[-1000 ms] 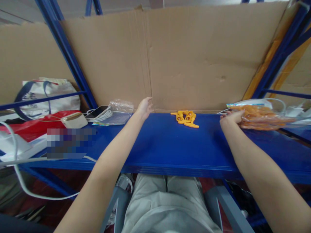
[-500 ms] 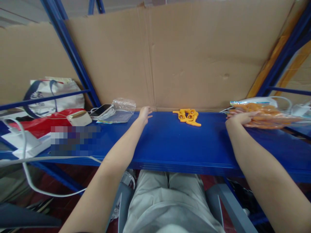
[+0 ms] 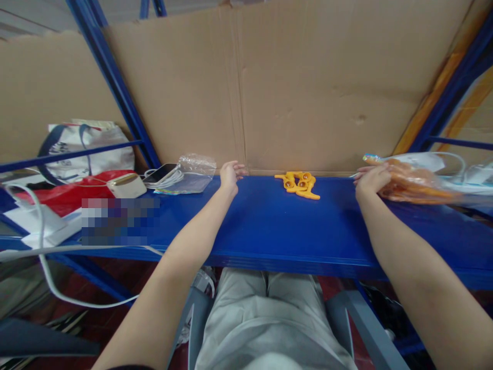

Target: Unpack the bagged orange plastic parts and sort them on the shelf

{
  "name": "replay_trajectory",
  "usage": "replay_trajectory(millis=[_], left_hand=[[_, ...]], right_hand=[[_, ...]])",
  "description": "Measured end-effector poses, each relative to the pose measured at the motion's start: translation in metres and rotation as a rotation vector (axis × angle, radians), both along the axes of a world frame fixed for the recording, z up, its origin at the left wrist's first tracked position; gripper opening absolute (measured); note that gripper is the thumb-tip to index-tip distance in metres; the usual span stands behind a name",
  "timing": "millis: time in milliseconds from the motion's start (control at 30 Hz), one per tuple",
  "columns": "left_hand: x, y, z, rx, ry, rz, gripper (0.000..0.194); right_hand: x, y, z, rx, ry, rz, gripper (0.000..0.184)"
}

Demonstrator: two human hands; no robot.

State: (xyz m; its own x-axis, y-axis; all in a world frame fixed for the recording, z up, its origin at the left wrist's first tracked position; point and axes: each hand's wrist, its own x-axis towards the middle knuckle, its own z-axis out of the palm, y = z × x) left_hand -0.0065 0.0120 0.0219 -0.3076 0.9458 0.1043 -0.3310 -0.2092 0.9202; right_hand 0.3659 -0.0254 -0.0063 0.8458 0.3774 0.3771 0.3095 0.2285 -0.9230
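My right hand point(image 3: 373, 179) is closed on the edge of a clear plastic bag point(image 3: 416, 181) filled with orange pieces, at the right of the blue shelf. The bag is tilted up at my fingers, and its far end is smeared by motion. Near the back edge, left of the middle, my left hand point(image 3: 231, 174) holds nothing, with its fingers apart. Between my hands lies a small group of yellow-orange plastic pieces point(image 3: 298, 185) with round, brass-coloured parts in them. I cannot tell what kind of pieces they are.
Left on the blue shelf point(image 3: 285, 231) are a flat clear bag point(image 3: 196, 174), a phone point(image 3: 164, 173) with a coiled white cable, a red bag point(image 3: 69, 194) and a white tote point(image 3: 92, 149). Cardboard point(image 3: 308, 92) stands behind. A white cable point(image 3: 54, 288) hangs off the front left.
My right hand has closed on the bag's edge and lifted that side, gathering it up. The left hand has shifted slightly; the yellow pieces lie where they were.
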Motion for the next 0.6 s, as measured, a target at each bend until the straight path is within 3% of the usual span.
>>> replay_trajectory(millis=[133, 500, 600], left_hand=[[0.001, -0.003, 0.002, -0.004, -0.067, 0.032, 0.021], [0.005, -0.006, -0.001, -0.009, -0.094, 0.014, 0.016], [0.007, -0.009, -0.002, 0.005, -0.076, -0.008, 0.014]], right_hand=[[-0.023, -0.004, 0.009, -0.049, -0.118, -0.051, 0.064], [-0.079, -0.011, 0.018, -0.048, -0.344, 0.225, 0.064], [-0.1, -0.014, 0.014, -0.005, -0.433, 0.393, 0.068]])
